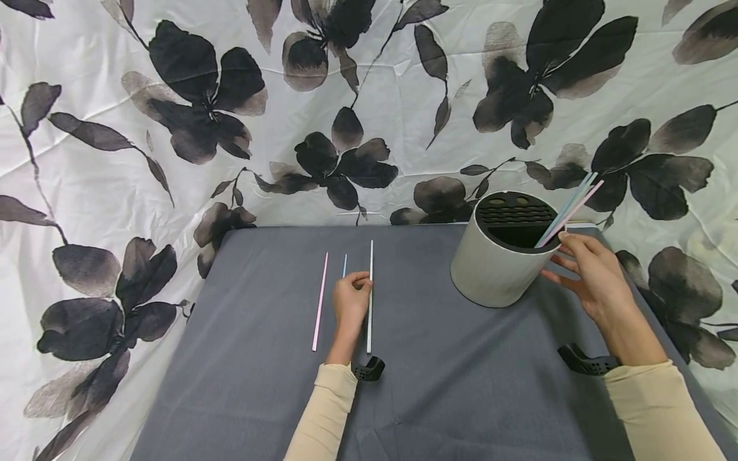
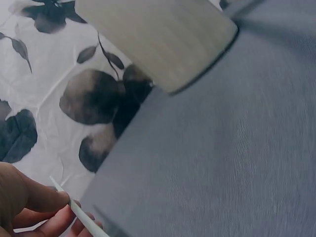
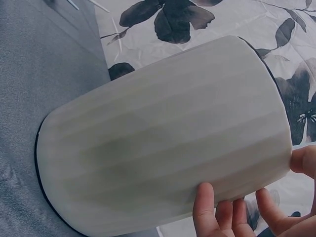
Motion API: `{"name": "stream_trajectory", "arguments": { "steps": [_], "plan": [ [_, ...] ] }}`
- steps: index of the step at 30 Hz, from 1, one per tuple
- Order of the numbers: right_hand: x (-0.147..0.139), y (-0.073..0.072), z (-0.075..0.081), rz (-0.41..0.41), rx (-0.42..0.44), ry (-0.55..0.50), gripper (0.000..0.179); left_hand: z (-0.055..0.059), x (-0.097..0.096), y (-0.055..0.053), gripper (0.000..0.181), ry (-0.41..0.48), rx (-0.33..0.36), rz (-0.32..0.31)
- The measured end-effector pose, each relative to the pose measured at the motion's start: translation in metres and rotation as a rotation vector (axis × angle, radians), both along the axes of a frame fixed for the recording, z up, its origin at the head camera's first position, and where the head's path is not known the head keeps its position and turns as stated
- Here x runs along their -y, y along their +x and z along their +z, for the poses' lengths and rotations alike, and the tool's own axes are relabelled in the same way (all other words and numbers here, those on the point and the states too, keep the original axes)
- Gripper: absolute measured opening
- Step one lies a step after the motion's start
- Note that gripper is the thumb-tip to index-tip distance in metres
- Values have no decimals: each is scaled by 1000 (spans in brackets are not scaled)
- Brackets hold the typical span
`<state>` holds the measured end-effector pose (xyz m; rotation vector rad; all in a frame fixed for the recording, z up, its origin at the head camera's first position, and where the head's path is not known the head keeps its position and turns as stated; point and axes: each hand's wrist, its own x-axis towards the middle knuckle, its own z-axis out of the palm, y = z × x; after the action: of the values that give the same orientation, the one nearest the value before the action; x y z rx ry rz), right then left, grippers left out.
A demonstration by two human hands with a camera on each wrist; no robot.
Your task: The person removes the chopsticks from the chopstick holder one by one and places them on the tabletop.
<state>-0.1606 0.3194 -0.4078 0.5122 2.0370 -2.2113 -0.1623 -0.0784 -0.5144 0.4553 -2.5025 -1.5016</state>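
Observation:
My left hand (image 1: 350,301) pinches a thin white straw (image 1: 369,326) between thumb and fingertips, over the table's middle. In the left wrist view the white straw (image 2: 85,217) slants through the fingers. Just left of that hand lies a pink straw (image 1: 319,301). A blue straw (image 1: 344,265) shows its far end, the rest hidden behind the hand. At the right stands a pale utensil holder (image 1: 497,272) with a black slotted top. Light blue (image 1: 573,202) and pink straws (image 1: 588,194) lean out of its opening. My right hand (image 1: 599,288) touches the holder's right side and rim with extended fingers.
A grey cloth covers the table (image 1: 259,397). Behind it hangs a white curtain (image 1: 398,211) with dark flowers, close to the holder's back. Each wrist wears a black band (image 1: 369,369).

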Motion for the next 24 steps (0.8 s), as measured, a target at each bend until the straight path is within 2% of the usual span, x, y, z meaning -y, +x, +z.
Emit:
{"name": "stream_trajectory", "arguments": {
  "steps": [5, 9, 16, 24],
  "plan": [
    [0, 0, 0, -4, -5, -1, 41, -8, 7, -1, 19, -147, 12, 7],
    [1, 0, 0, -2, -6, -1, 40, -11, 10, -1, 21, -213, 21, 16],
    [2, 0, 2, -1, -24, -9, 41, -12, 11, -2, 21, -271, 35, -3],
    [4, 1, 2, -6, -24, -5, 41, -17, 15, -1, 18, -297, 9, -24]
  ]
}}
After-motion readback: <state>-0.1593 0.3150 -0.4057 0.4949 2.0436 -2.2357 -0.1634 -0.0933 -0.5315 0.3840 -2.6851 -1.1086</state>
